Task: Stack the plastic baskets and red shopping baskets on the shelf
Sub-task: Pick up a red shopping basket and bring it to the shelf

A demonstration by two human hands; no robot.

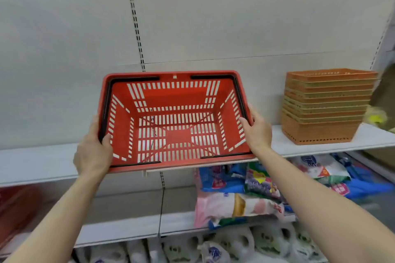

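Both hands, left hand (93,151) and right hand (257,130), clamp opposite rims of the red slotted plastic shopping basket (175,121), levelling it over the white metal shelf (320,145) beside the stacked orange plastic baskets (324,107).

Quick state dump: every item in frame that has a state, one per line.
red shopping basket: empty, tilted toward the camera, black handles folded down along the rim, held at the shelf's front edge
left hand: grips the basket's left rim
right hand: grips the basket's right rim
orange plastic baskets: nested in one stack, upright on the shelf
shelf: bare left of the basket
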